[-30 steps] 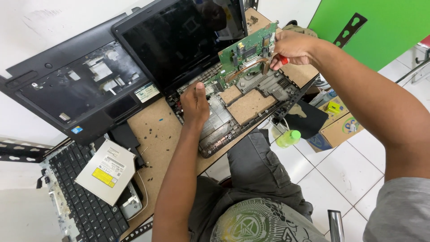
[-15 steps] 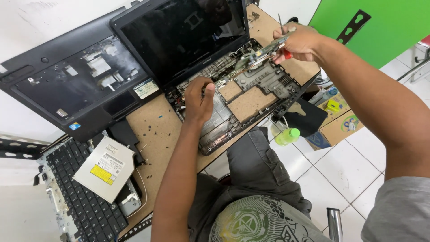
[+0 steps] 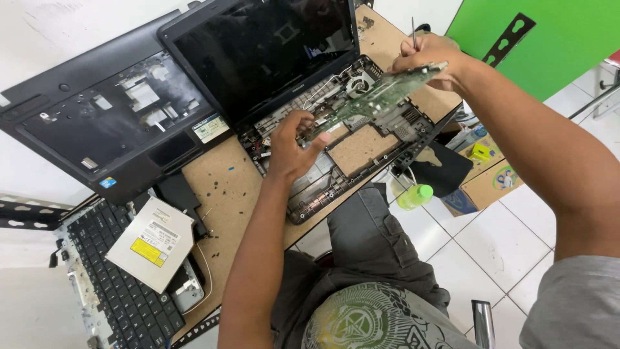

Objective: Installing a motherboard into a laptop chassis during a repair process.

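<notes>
The grip of the right hand (image 3: pixel 431 57) is closed on the far right end of a green circuit board (image 3: pixel 374 100), and the same hand also pinches a thin screwdriver (image 3: pixel 414 31) whose shaft sticks straight up past the knuckles. The grip of the left hand (image 3: pixel 292 143) closes on the board's near left end, fingers curled over its edge, so the board hangs tilted between the two hands, lifted just above the open laptop base (image 3: pixel 352 158) rather than seated in it. The base lies on the brown counter (image 3: pixel 219 187), its bare tray and a small fan showing under the board, and its dark screen (image 3: pixel 258 55) stands open at the far side. To the left a detached black palm-rest cover (image 3: pixel 97 126) leans on the counter, well apart from the hands. At the near left lie a silver optical drive (image 3: pixel 152 242) resting partly over a loose black keyboard (image 3: pixel 110 304). On the tiled floor to the right sit a green-capped bottle (image 3: pixel 415 196) and a cardboard box (image 3: pixel 494 181), with a green panel (image 3: pixel 549 45) behind them.
</notes>
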